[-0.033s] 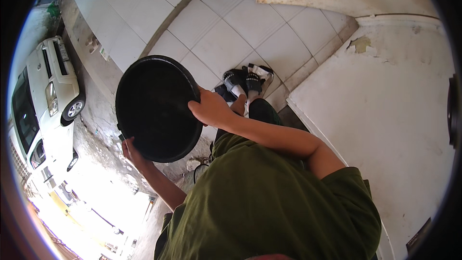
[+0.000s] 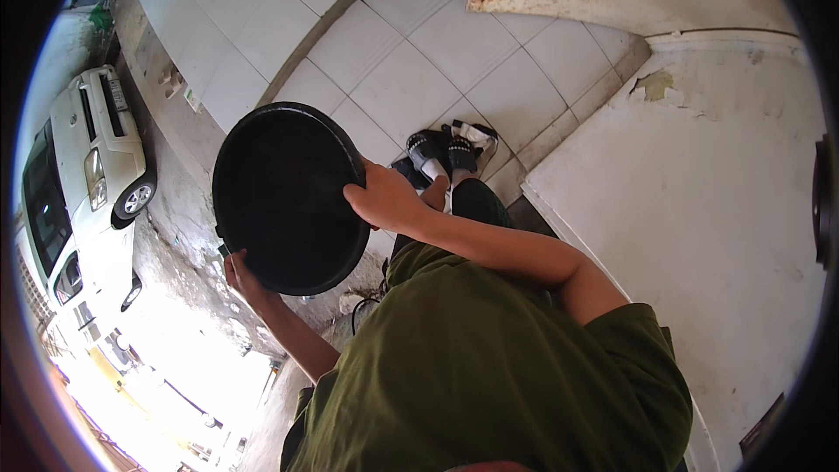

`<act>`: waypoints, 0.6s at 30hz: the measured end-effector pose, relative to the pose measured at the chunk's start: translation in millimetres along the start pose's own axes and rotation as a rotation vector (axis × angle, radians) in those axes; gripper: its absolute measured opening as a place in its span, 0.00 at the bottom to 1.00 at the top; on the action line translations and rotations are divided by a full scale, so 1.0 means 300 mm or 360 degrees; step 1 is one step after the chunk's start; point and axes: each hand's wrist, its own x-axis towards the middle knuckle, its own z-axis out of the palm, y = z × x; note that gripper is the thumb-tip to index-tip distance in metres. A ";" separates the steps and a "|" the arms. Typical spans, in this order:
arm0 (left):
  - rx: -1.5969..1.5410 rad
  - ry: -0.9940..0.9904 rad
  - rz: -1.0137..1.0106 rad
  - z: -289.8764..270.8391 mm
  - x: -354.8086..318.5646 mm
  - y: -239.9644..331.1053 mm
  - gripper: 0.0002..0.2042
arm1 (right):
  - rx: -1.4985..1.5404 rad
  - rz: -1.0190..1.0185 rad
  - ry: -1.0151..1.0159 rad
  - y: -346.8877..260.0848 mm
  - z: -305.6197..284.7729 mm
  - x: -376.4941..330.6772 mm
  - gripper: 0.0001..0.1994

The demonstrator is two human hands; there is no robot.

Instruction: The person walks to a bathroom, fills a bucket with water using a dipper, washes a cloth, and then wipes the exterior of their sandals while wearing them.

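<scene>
Head view: left hand (image 2: 240,275) and right hand (image 2: 384,197) grip black basin (image 2: 284,197) rim.

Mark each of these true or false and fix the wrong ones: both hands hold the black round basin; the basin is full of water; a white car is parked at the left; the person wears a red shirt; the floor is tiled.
1. Both hands hold the black round basin. True: the left hand grips its lower rim and the right hand its right rim.
2. The basin is full of water. False: its dark inside shows no water.
3. A white car is parked at the left. True.
4. The person wears a red shirt. False: the shirt is olive green.
5. The floor is tiled. True: pale square tiles.
</scene>
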 end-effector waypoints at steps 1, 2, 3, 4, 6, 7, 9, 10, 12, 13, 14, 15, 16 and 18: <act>-0.0028 0.0026 0.0008 -0.004 0.008 0.000 0.04 | 0.0003 0.0002 -0.0035 -0.027 -0.008 -0.006 0.29; -0.0055 0.0054 0.0015 -0.005 0.009 0.002 0.05 | 0.0058 0.0006 -0.0008 -0.036 -0.006 -0.013 0.28; -0.0104 0.0081 0.0031 0.002 0.010 0.009 0.05 | 0.0101 -0.0008 0.0023 -0.043 -0.004 -0.027 0.27; -0.0061 0.0050 0.0082 0.008 0.013 0.016 0.05 | 0.0122 -0.0054 0.0049 -0.059 -0.014 -0.034 0.27; 0.0089 -0.0004 0.0157 -0.002 0.004 0.038 0.05 | 0.0145 -0.0077 0.0049 -0.073 -0.024 -0.049 0.25; 0.0056 0.0004 0.0183 -0.001 -0.005 0.049 0.05 | 0.0172 -0.0064 0.0041 -0.079 -0.026 -0.061 0.25; 0.0017 0.0012 0.0219 0.018 -0.037 0.065 0.06 | 0.0183 -0.0078 0.0075 -0.090 -0.038 -0.082 0.22; 0.0045 0.0036 0.0226 0.020 -0.049 0.064 0.06 | 0.0182 -0.0076 0.0056 -0.085 -0.047 -0.085 0.22; 0.0135 0.0071 0.0224 0.017 -0.072 0.059 0.06 | 0.0169 -0.0079 0.0035 -0.066 -0.067 -0.088 0.21; 0.0139 0.0073 0.0200 0.015 -0.082 0.058 0.06 | 0.0156 -0.0084 0.0031 -0.057 -0.074 -0.084 0.21; 0.0144 0.0074 0.0177 0.018 -0.089 0.060 0.06 | 0.0144 -0.0089 0.0030 -0.047 -0.083 -0.085 0.21; 0.0137 0.0084 0.0161 0.026 -0.097 0.060 0.06 | 0.0181 -0.0096 0.0017 -0.043 -0.093 -0.087 0.18; 0.0118 0.0074 0.0166 0.044 -0.109 0.062 0.06 | 0.0217 -0.0103 0.0005 -0.041 -0.104 -0.092 0.15; 0.0057 0.0055 0.0207 0.081 -0.129 0.088 0.05 | 0.0275 -0.0096 0.0010 -0.036 -0.124 -0.105 0.13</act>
